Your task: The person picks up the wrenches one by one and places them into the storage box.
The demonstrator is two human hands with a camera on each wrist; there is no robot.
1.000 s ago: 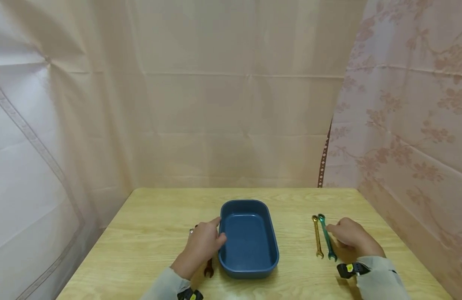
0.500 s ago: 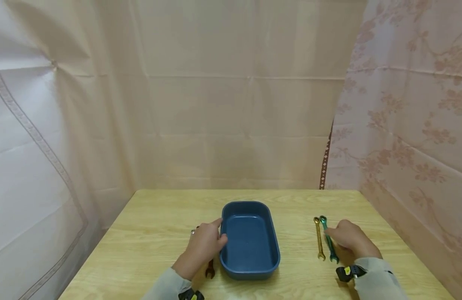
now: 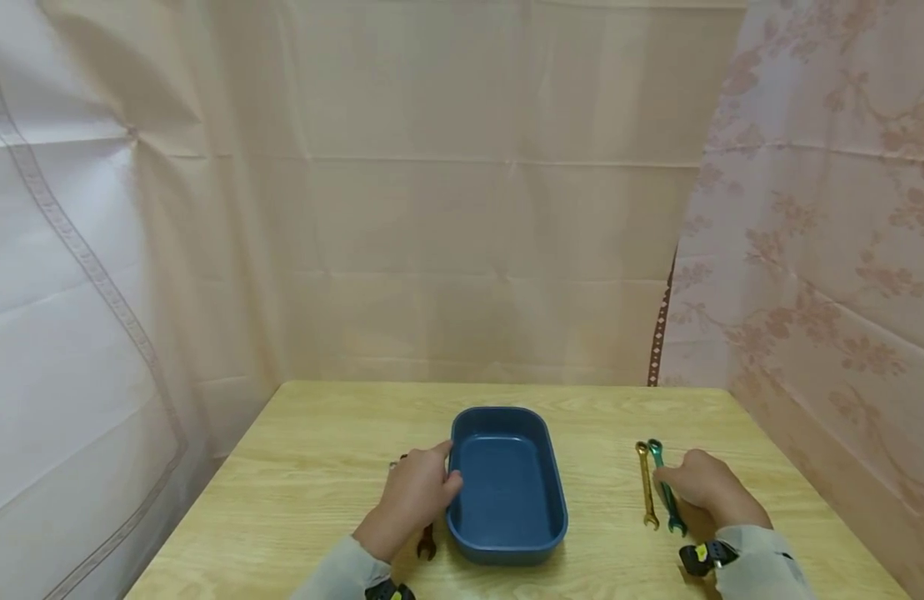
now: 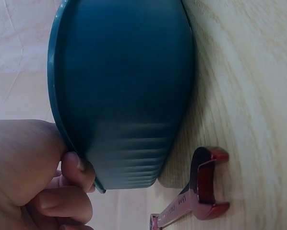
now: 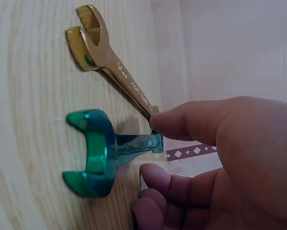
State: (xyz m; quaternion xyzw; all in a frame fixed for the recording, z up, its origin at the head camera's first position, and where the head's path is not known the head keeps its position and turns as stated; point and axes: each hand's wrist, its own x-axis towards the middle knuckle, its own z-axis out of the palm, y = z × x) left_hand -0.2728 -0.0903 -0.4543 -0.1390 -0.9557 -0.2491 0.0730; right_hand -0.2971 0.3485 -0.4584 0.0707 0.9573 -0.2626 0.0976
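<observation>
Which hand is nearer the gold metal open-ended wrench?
Right. The right hand is just right of the gold wrench, at the neighbouring green metal wrench; the left hand is well left of it, holding the blue rectangular tray by its rim.

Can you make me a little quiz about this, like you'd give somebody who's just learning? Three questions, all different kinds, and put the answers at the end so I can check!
1. True or false: a wrench is lying inside the blue tray.
2. Pick one. What is the left hand pinching? A: the table. B: the tray. C: a wrench.
3. Count them: how many wrenches can you find in all the views, and what colours are they?

Key
1. False; nothing lies in the tray.
2. B; it pinches the rim.
3. Three: a gold wrench, a green wrench and a red wrench.
</observation>
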